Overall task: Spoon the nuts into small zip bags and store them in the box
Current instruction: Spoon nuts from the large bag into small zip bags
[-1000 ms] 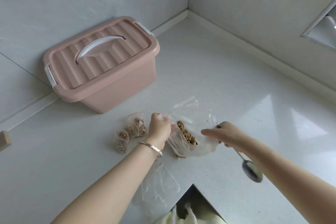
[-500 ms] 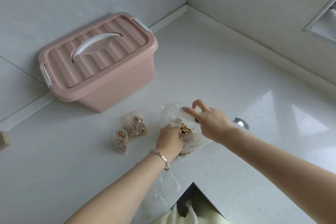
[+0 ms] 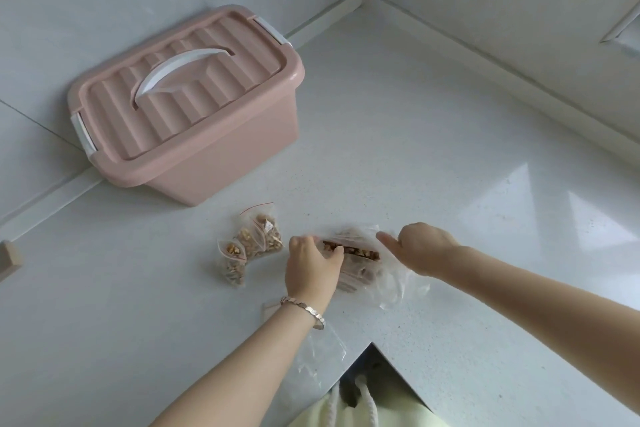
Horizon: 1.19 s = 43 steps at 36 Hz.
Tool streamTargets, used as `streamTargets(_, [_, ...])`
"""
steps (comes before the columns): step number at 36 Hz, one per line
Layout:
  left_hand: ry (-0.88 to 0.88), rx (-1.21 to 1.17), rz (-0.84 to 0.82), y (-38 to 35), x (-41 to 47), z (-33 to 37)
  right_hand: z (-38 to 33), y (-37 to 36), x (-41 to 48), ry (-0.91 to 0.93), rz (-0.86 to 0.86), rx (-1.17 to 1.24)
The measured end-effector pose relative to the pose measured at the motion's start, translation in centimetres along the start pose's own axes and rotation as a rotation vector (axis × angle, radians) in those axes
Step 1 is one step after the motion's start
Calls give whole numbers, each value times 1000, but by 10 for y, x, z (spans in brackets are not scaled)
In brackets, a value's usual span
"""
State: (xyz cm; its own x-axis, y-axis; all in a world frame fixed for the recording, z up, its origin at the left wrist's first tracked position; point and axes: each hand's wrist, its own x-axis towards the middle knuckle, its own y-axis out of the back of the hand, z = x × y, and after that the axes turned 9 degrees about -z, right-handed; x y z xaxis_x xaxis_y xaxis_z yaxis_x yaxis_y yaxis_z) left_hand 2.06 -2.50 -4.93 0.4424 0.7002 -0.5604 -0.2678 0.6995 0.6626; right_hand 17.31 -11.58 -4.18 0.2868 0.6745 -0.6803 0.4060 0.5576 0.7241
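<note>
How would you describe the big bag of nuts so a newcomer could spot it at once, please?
Find the pink lidded box on the white counter. In front of it lie small zip bags of nuts; just right of them is the big bag of nuts, gripped by the left hand, the right hand at its other end. Unlike its red-sealed neighbours, it is larger and crumpled.

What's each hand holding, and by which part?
Both hold the nut bag by its mouth. The left hand grips the left end of the top edge; the right hand seems to pinch the right end.
</note>
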Motion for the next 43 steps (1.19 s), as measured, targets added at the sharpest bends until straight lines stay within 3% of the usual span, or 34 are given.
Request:
streamTargets(4, [-24, -101, 37, -4, 4, 7, 3, -3, -5, -71, 201, 166])
streamTargets(9, [-123, -81, -93, -8, 11, 9, 6, -4, -9, 299, 365, 71])
streamTargets(12, [-186, -56, -182, -6, 13, 9, 5, -5, -7, 487, 355, -34])
streamTargets(15, [-216, -34, -267, -4, 13, 9, -1, -4, 0, 565, 207, -167])
streamTargets(23, [-294, 199, -316, -1, 15, -7, 4, -3, 20, 131, -23, -168])
streamTargets(27, [-337, 392, -373, 6, 16, -18, 8, -4, 12, 96, -164, -267])
streamTargets(34, [-232, 368, -403, 15, 29, -20, 2, -17, 20, 9, -152, -267])
streamTargets(39, [-185, 421, -508, 11, 31, -14, 3, -19, 31, -11, -121, -121])
streamTargets(43, [-227, 557, -367, 3, 30, -19, 4, -20, 30, -26, -111, -51])
